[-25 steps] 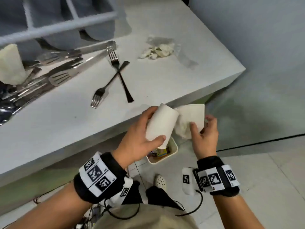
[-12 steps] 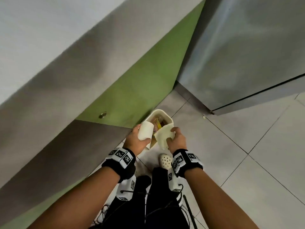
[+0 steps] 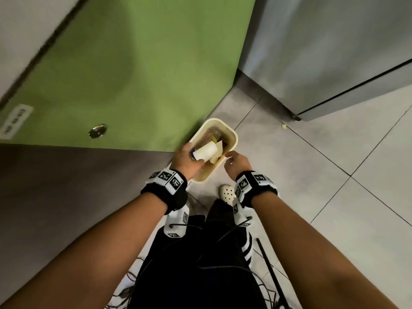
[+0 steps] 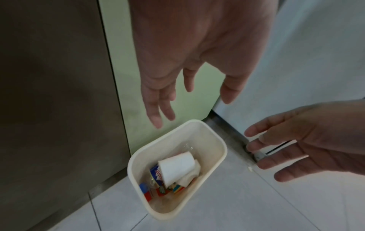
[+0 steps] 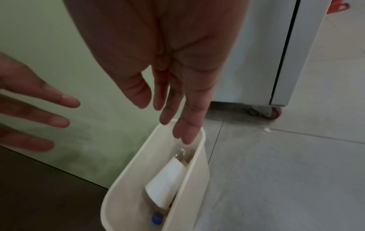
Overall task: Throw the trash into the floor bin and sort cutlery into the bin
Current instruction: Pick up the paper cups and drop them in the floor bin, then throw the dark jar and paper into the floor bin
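A cream floor bin (image 3: pixel 234 139) stands on the tiles against the green panel. A white paper cup (image 4: pixel 176 166) lies on its side inside it, on top of a white napkin (image 4: pixel 189 176) and coloured wrappers. My left hand (image 4: pixel 188 84) hovers above the bin's left side with straight, spread fingers and holds nothing. My right hand (image 5: pixel 164 120) hangs over the bin's right rim (image 5: pixel 197 156), fingers straight and empty. In the head view the left hand (image 3: pixel 189 157) and right hand (image 3: pixel 231 159) flank the bin. No cutlery or table is in view.
A green cabinet panel (image 3: pixel 133 74) and a dark steel panel (image 3: pixel 66 186) rise to the left. A steel unit on castors (image 5: pixel 272 112) stands to the right. A small scrap (image 3: pixel 284 126) lies on the tiled floor. My white shoe (image 3: pixel 226 192) and cables are near my legs.
My view dropped from the table to the floor. Both hands came down to the bin and let go: the cup and the napkin now lie inside it.
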Action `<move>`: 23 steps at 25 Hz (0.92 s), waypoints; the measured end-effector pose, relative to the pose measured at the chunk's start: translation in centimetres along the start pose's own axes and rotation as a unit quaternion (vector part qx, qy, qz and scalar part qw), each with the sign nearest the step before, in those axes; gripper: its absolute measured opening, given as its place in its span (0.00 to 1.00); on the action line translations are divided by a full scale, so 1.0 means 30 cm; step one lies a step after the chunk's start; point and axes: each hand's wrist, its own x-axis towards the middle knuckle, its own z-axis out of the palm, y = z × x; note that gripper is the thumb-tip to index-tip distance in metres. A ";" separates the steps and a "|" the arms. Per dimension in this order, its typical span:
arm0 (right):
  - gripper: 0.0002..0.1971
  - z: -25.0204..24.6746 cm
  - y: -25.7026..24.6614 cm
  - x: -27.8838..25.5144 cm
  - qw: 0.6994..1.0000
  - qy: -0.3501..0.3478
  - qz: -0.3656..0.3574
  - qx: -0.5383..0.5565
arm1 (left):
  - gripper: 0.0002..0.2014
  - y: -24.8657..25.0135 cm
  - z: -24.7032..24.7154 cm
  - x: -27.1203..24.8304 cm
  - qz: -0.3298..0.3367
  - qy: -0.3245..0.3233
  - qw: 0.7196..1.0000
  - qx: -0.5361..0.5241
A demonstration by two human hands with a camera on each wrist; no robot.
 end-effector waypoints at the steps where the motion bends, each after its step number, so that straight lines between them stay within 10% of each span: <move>1: 0.17 -0.033 -0.016 -0.050 1.000 0.005 -0.003 0.002 | 0.26 0.026 -0.025 -0.043 0.008 0.006 1.000 0.003; 11: 0.12 -0.421 -0.368 -0.731 0.971 0.035 -0.225 -0.072 | 0.14 0.351 -0.444 -0.673 0.064 0.001 0.990 -0.123; 23: 0.12 -0.410 -1.132 -1.375 0.802 -0.038 -0.575 -0.159 | 0.09 0.249 -1.105 -1.305 0.131 0.343 0.888 -0.277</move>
